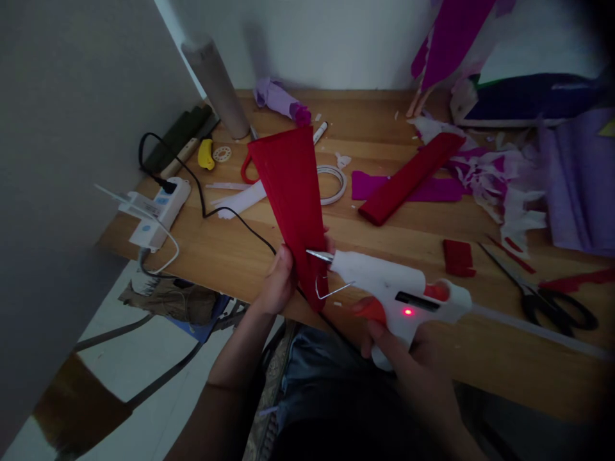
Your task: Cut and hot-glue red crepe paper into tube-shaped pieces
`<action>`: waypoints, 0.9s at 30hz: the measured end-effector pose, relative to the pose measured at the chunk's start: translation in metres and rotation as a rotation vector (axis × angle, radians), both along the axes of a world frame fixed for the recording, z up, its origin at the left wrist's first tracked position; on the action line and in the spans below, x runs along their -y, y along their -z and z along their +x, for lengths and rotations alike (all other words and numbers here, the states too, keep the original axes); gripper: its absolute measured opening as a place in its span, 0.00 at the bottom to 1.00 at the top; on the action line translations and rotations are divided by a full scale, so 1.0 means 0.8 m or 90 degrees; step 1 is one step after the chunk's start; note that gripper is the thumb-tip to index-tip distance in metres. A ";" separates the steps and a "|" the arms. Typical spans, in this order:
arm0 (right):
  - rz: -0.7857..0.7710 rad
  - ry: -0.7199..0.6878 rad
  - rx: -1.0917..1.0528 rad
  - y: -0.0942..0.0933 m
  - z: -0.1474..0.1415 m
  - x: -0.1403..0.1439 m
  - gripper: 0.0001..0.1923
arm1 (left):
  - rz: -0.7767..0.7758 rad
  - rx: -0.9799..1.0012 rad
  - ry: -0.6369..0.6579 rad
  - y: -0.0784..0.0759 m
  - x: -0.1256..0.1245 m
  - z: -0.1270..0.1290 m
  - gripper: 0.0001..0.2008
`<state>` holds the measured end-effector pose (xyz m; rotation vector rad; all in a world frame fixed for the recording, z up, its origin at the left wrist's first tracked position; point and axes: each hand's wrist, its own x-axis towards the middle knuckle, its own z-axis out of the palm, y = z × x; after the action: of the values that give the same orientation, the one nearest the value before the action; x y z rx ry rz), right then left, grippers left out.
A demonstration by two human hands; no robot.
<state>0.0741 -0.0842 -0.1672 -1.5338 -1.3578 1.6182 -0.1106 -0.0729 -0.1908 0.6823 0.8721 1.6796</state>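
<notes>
My left hand [280, 282] grips a folded piece of red crepe paper [293, 186] near its narrow lower end, thumb in front and fingertips behind. The paper stands up above the table edge and widens toward the top. In my right hand [403, 358] is a white hot glue gun [379, 275] with an orange trigger and a lit red light. Its metal nozzle points left and reaches the lower part of the red paper; I cannot tell whether it touches. A clear glue stick [533, 330] sticks out of the gun's back.
Black scissors [552, 307] and red scraps [459, 257] lie right. Behind are a red crepe roll [413, 179], purple paper [360, 186], a tape roll [343, 186] and a marker [321, 132]. A power strip [168, 214] with cables sits left, near a grey cylinder [216, 86].
</notes>
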 end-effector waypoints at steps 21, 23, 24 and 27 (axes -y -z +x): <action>0.076 -0.048 0.021 0.001 -0.002 -0.005 0.22 | -0.028 -0.049 0.003 0.002 -0.002 0.000 0.27; 0.080 -0.048 0.008 0.004 0.000 -0.004 0.22 | -0.012 -0.037 0.011 -0.001 -0.002 0.001 0.26; 0.085 -0.053 -0.001 0.005 0.001 -0.003 0.23 | -0.009 -0.035 0.010 -0.002 -0.002 0.001 0.26; 0.110 -0.067 -0.014 0.008 0.004 -0.001 0.28 | -0.023 -0.040 -0.001 -0.004 -0.002 0.002 0.28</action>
<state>0.0770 -0.0836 -0.1739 -1.3601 -1.5456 1.5294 -0.1093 -0.0710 -0.1877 0.7132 0.9448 1.6470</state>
